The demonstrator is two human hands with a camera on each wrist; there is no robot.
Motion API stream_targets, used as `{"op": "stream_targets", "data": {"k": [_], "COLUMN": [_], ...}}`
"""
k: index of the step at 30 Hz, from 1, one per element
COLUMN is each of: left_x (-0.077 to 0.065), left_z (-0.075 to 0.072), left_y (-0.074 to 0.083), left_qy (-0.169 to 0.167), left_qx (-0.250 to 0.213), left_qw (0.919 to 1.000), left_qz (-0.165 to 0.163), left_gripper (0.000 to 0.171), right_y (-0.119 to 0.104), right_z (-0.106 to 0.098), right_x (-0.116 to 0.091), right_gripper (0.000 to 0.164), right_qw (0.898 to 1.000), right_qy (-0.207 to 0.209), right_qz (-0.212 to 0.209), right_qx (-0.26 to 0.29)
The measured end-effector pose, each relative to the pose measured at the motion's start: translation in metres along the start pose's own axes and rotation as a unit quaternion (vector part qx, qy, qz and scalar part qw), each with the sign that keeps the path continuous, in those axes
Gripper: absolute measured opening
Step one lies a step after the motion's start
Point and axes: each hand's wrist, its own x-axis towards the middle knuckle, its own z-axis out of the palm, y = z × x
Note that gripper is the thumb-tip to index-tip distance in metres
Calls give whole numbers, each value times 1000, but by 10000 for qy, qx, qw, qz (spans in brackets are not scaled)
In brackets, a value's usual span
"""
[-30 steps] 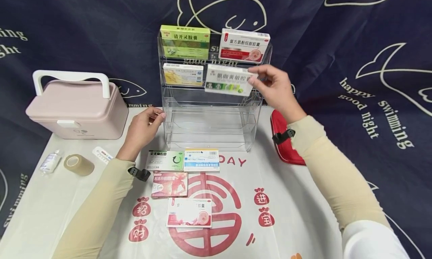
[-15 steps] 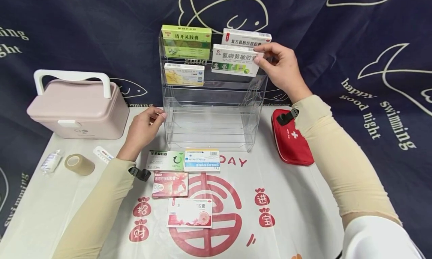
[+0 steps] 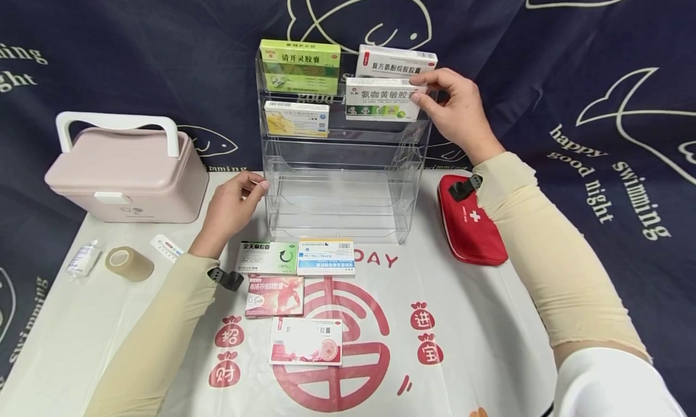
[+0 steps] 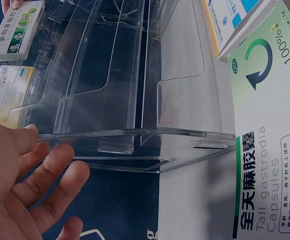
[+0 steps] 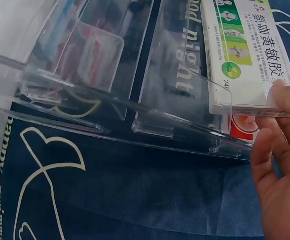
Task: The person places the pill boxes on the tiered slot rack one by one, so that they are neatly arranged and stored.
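My right hand (image 3: 455, 112) pinches the right end of a white and green medicine box (image 3: 379, 101) between thumb and fingers. The box stands upright at the second tier of a clear acrylic display rack (image 3: 337, 220), right side. It covers the lower part of a white and red medicine box (image 3: 396, 61) in the top tier. My left hand (image 3: 231, 206) is at the rack's left side, its fingers loosely bent, fingertips at the clear edge; the left wrist view shows nothing held. A green box (image 3: 300, 67) and a yellow and white box (image 3: 296, 119) stand in the rack's left half.
Before the rack lie a green and white box (image 3: 267, 258), a blue and white box (image 3: 326, 258), a pink box (image 3: 275, 296) and a white and red box (image 3: 306, 342). A pink case (image 3: 125, 175), tape roll (image 3: 128, 263) and red first-aid pouch (image 3: 470, 220) flank it.
My right hand has lifted the white and green box up from in front of the second tier, then lowered it slightly into place there. The left hand has stayed at the rack's side.
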Motion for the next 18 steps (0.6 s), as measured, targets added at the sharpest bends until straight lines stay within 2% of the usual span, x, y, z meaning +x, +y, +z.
{"op": "stream_targets", "data": {"k": [5,9,18], "left_x": [0,0,-1], "left_z": [0,1,1], "left_y": [0,-1,0], "left_qy": [18,33,41], "left_qx": [-3,5,-48], "left_qw": [10000,10000,10000], "left_qz": [18,19,18], "left_gripper": [33,33,31], "right_y": [0,-1,-3], "right_z": [-2,-4,-6], "right_x": [0,1,-7], "right_gripper": [21,22,22], "right_qw": [9978,9904,9754], "right_qy": [-116,-324,-407], "right_qz": [-348,-753,-1060], "right_qx": [-552,-1111,-1890]}}
